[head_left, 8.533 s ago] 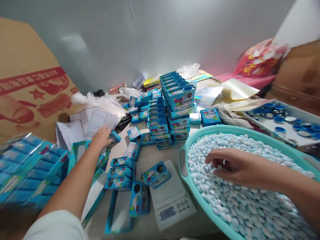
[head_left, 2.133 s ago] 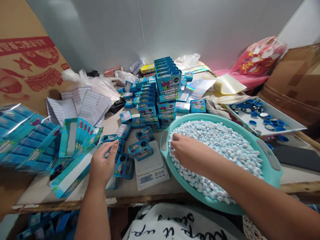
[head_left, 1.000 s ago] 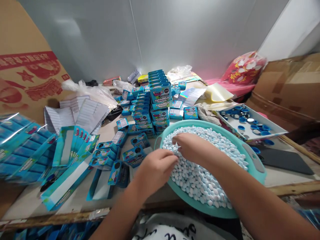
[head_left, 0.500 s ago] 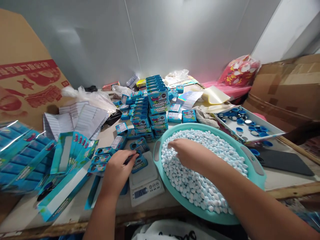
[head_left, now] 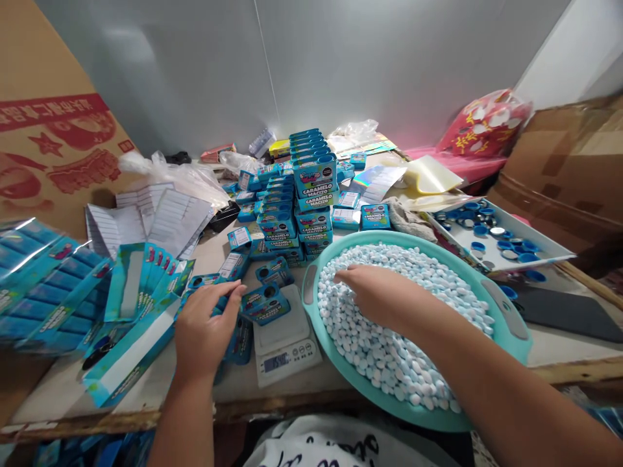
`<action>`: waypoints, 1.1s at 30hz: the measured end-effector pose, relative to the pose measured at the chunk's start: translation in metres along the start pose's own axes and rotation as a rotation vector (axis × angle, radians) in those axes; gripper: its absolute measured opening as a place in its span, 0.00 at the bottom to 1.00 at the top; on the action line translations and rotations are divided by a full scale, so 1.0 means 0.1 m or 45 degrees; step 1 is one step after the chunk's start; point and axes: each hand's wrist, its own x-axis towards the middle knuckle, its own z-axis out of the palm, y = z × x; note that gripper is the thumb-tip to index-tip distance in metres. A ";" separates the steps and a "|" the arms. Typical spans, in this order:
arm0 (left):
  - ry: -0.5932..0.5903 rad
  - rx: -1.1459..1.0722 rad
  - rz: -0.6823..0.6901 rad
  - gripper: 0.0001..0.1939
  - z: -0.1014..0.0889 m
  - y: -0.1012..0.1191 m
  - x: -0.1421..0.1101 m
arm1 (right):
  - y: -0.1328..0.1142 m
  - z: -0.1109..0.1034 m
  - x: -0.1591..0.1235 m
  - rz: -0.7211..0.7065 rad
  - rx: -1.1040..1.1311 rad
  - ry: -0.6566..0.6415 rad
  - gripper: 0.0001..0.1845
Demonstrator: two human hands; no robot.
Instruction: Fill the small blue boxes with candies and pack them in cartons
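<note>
My left hand [head_left: 204, 327] is beside the kitchen scale, thumb and index finger stretched out and apart, near small blue candy boxes [head_left: 205, 280] partly hidden behind it. One blue box [head_left: 267, 305] with a round hole in its top rests on the pan of the white digital scale [head_left: 287, 357], whose display is lit. My right hand [head_left: 377, 295] reaches into the pale blue and white candies [head_left: 389, 363] in a turquoise basin [head_left: 341, 405]. Its fingers curl down, and their tips are hidden, so what they hold cannot be made out.
Stacked blue boxes [head_left: 314, 194] stand behind the scale. Flat display cartons [head_left: 131, 353] and wrapped packs [head_left: 43, 292] lie at left. To the right are a white tray [head_left: 549, 250] of blue caps, a dark flat slab [head_left: 574, 314] and a large cardboard box [head_left: 564, 168].
My left hand has let go of the box on the scale and moved left, its fingers opening. My right hand stays in the candies. The view has shifted slightly.
</note>
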 end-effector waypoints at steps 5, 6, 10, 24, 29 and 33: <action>0.026 -0.021 0.014 0.05 0.03 -0.01 0.00 | 0.02 0.04 0.03 -0.027 -0.033 0.019 0.33; 0.027 -0.025 0.019 0.05 0.04 0.00 0.00 | 0.02 0.05 0.03 -0.040 -0.040 0.021 0.33; -0.001 -0.056 0.059 0.05 0.07 0.01 0.02 | 0.04 0.07 0.02 -0.048 -0.057 0.038 0.33; -0.216 -0.204 0.076 0.09 0.22 0.05 0.01 | 0.04 0.08 0.03 -0.048 -0.043 0.029 0.32; -0.287 -0.246 0.062 0.11 0.23 0.01 0.07 | 0.07 0.11 0.03 -0.064 -0.051 0.044 0.30; -0.206 -0.218 -0.030 0.13 0.16 -0.02 0.07 | 0.05 0.08 0.02 -0.058 -0.043 0.037 0.31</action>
